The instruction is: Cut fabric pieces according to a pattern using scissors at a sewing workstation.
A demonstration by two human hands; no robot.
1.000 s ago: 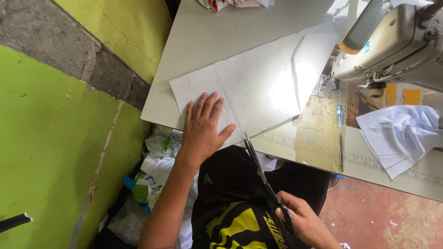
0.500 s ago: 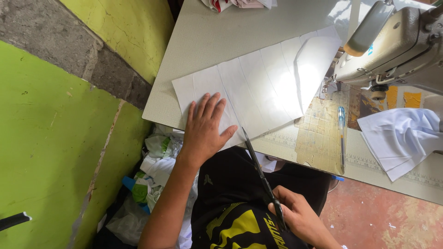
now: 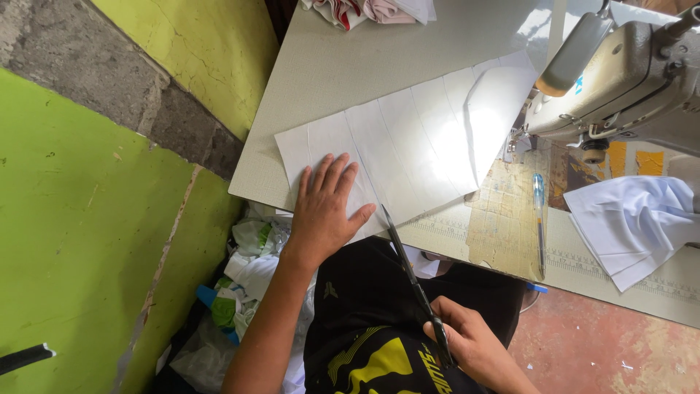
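1. The left hand lies flat, fingers spread, on the white fabric, pressing its near-left end down at the desk's front edge.
2. That white fabric is a long creased sheet spread slantwise over the pale grey desk, from the front-left corner area toward the sewing machine at the right end.
3. The right hand is closed around the handles of a pair of dark scissors, held off the desk, in front of its front edge and above the person's lap.
4. The scissors point toward the desk; their tip reaches the fabric's near edge just beside the left thumb. Whether the blades are parted cannot be told.
5. The two hands are well apart, joined only by the line of the scissors.
6. A blue pen lies across the worn patch of the desk near the front edge, right of the sheet.
7. A bundle of folded white cloth rests farther right, close to the machine's base.
8. More folded cloth, pink and white, sits at the desk's far edge.
9. Below the desk's left edge, scraps and bags lie heaped by the green wall.
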